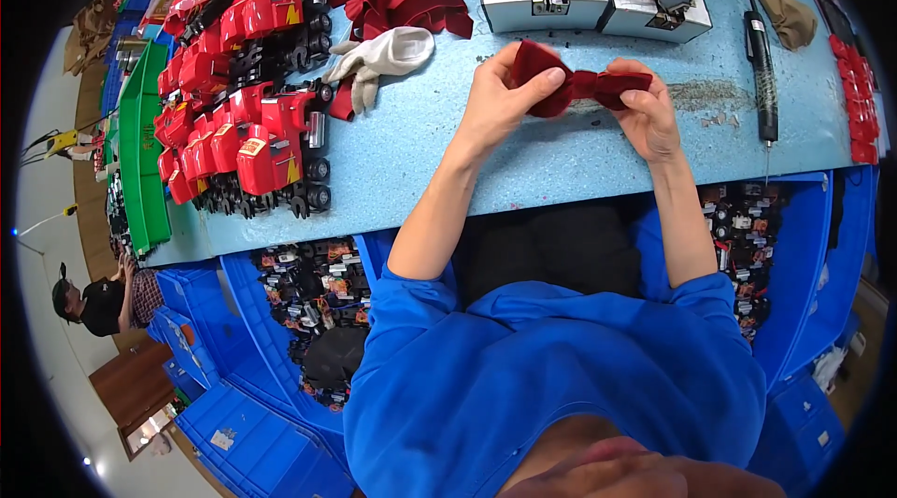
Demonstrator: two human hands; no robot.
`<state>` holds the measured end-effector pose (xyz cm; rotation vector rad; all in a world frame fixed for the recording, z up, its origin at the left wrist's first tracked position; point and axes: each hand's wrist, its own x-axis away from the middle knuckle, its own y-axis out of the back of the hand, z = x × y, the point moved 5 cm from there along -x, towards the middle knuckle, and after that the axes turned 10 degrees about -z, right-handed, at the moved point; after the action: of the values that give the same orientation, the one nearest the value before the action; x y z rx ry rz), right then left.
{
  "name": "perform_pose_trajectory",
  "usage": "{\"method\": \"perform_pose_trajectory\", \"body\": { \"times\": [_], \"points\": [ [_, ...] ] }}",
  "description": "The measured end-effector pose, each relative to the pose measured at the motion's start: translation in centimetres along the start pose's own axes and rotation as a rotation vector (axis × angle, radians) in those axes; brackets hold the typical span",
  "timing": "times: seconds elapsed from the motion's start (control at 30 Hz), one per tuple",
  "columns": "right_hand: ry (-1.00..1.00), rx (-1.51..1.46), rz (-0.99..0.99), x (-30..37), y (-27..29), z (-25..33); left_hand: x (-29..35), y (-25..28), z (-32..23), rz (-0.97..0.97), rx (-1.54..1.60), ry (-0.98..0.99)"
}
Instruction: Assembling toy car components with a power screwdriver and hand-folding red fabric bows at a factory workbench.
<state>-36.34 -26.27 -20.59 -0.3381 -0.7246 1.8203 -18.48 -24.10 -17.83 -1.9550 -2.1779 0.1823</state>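
Note:
A dark red velvet bow (584, 84) is stretched between my two hands, above the light blue tabletop. My left hand (493, 98) pinches its left loop, with the thumb lying across the front. At the other end, my right hand (647, 117) has thumb and fingers closed on the right loop. Left of the bow, a whitish work glove (404, 51) lies crumpled on the table. More dark red velvet ribbon pieces (425, 10) are heaped just behind the glove.
Rows of red toy trucks (266, 157) crowd the table's left side, beside a green tray (142, 152). Two metal machines (547, 7) stand at the back. A black electric screwdriver (762, 78) hangs at right. Blue bins (252, 311) sit below the edge. Another person (103, 304) is far left.

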Motion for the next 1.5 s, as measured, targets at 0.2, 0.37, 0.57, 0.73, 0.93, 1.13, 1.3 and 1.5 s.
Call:
{"method": "perform_pose_trajectory", "body": {
  "times": [0.2, 0.37, 0.57, 0.73, 0.93, 1.13, 1.3, 1.5],
  "points": [
    [0.243, -0.14, -0.198, -0.5, 2.1, 1.9, 0.3, 0.4, 1.0, 0.025, -0.046, 0.173],
    [0.459, -0.005, -0.365, 2.5, 4.3, 5.5, 4.8, 4.1, -1.0, -0.255, -0.746, -0.1],
    [0.455, 0.656, -0.51, 6.7, 3.0, 4.9, 8.5, 4.5, -3.4, -0.379, -0.911, -0.38],
    [0.414, 0.944, -0.384, 6.7, 0.2, 1.6, 7.4, -1.9, -3.1, 0.043, -0.932, -0.777],
    [0.602, 1.377, -0.281, 7.0, -2.1, 0.6, 4.5, -3.9, 0.4, 0.139, -1.043, -0.637],
    [0.364, 0.851, -0.198, 6.6, -2.6, -0.4, 4.4, -3.0, -0.3, 0.22, -0.935, -0.375],
    [0.073, 0.42, -0.144, 6.6, -2.3, -1.6, 5.0, -2.2, -0.8, 0.229, -0.591, -0.062],
    [0.109, 0.514, -0.163, 8.6, -4.3, -2.7, 4.6, -1.8, -1.1, 0.12, -0.581, -0.109]
  ]
}}
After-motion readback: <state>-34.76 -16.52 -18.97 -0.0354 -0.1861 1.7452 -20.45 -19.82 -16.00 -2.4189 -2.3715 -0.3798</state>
